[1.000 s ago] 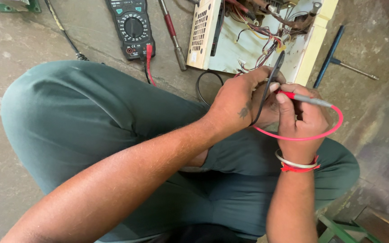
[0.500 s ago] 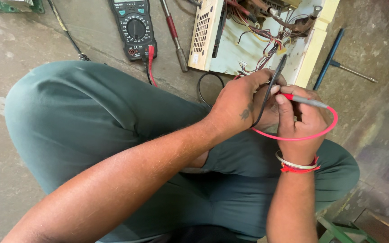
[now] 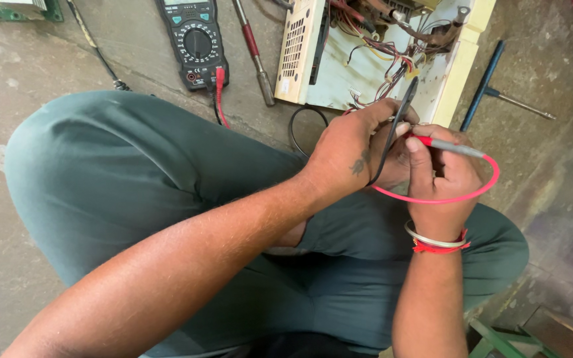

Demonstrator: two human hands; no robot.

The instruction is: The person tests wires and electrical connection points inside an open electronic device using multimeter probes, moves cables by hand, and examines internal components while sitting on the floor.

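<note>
My left hand is closed around the black test probe, whose lead runs down past my knuckles. My right hand pinches the red test probe between thumb and fingers; its red lead loops around the hand. Both hands meet above my knee, just in front of the opened cream appliance housing with its tangle of coloured wires. What sits between the fingertips is hidden. The dark multimeter lies on the floor further left, with red and black leads plugged in.
A red-handled screwdriver lies between the meter and the housing. A blue T-handled tool rests on the concrete floor to the right. A green circuit board is at the top left. A green frame shows bottom right.
Both hands have stayed together almost unmoved; the red lead loop has shifted slightly. The view has drifted a little.
</note>
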